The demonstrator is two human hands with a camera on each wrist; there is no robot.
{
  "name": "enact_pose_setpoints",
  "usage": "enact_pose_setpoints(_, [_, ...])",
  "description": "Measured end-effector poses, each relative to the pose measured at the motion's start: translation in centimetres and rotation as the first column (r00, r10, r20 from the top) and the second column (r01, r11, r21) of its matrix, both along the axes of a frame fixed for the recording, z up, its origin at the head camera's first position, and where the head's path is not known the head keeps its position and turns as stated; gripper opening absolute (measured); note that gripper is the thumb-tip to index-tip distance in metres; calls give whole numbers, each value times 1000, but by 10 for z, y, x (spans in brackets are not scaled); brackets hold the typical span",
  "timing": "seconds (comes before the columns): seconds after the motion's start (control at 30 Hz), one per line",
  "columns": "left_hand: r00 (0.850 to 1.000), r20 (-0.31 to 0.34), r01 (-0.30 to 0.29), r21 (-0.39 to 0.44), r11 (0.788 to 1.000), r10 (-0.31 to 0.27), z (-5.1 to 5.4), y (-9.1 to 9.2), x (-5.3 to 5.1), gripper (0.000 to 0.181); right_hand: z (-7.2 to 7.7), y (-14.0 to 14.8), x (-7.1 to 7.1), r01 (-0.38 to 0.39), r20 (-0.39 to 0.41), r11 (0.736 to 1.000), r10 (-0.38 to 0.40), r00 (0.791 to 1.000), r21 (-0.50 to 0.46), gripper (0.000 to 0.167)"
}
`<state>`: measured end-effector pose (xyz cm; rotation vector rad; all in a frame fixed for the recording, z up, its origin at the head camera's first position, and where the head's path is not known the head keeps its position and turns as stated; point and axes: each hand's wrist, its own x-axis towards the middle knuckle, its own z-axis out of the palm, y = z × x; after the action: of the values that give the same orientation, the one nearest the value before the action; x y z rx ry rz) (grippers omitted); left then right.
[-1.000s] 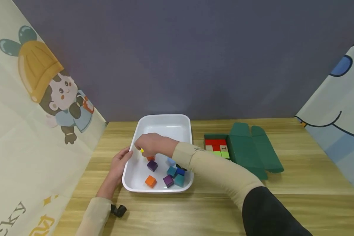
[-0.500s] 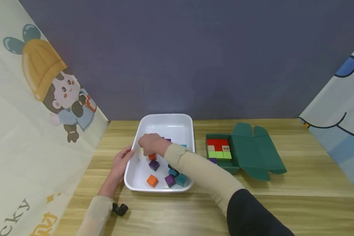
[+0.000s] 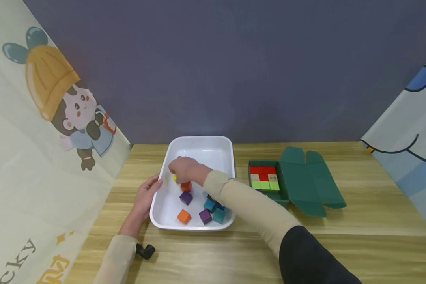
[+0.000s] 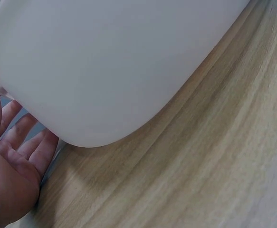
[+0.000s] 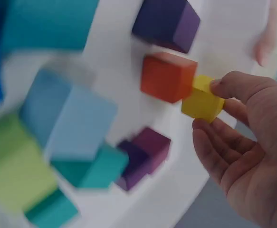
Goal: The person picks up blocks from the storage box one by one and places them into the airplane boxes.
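My right hand [image 3: 188, 169] is over the left part of the white tray [image 3: 157, 205]. In the right wrist view, the thumb and fingers of that hand [image 5: 252, 137] pinch a yellow cube [image 5: 200, 102], which stands close beside an orange-red cube [image 5: 164, 78]; whether they touch is unclear. My left hand [image 3: 143, 199] grips the tray's left rim, thumb at the edge. Seen from the left wrist, the fingers of this hand [image 4: 19, 156] curl at the tray's outer wall [image 4: 95, 71].
Purple [image 3: 186, 197], orange [image 3: 184, 216] and teal [image 3: 218, 215] cubes lie in the tray, partly under the right forearm. To the right, a green box [image 3: 284, 200] with its lid folded out holds red, lime and plain wooden blocks. A dark wall [image 3: 213, 71] rises behind.
My right hand and forearm have shifted slightly, and more of the orange-red cube shows below the hand. The left hand keeps its hold on the rim.
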<state>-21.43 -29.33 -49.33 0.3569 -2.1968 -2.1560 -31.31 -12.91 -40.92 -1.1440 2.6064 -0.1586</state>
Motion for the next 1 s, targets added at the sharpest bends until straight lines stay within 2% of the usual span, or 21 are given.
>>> enact_pose_setpoints(0.1, [1000,0,-2,-10,1000,2,3,3,-2,49,16,16,0,-3,7,1000,3,1000,-15,35])
enact_pose_setpoints(0.27, [1000,-14,-8,-15,1000,7,5,5,-2,48,41,52,4,-32,-32,999,31,999,-9,39])
enact_pose_setpoints(0.43, [1000,-19,-1,-18,1000,1,0,2,0,50,56,96,11,-63,-54,998,61,997,-25,43])
enact_pose_setpoints(0.67, [1000,-18,-16,2,1000,16,-4,-1,3,51,59,167,21,-62,-39,996,60,997,-59,39])
enact_pose_setpoints(0.87, [1000,-15,3,11,1000,-3,-3,-2,3,52,51,226,29,-57,-58,992,51,997,-115,29])
enact_pose_setpoints(1.0, [1000,-13,10,11,1000,-10,-2,-1,3,53,47,256,34,-47,-33,991,43,999,-126,22])
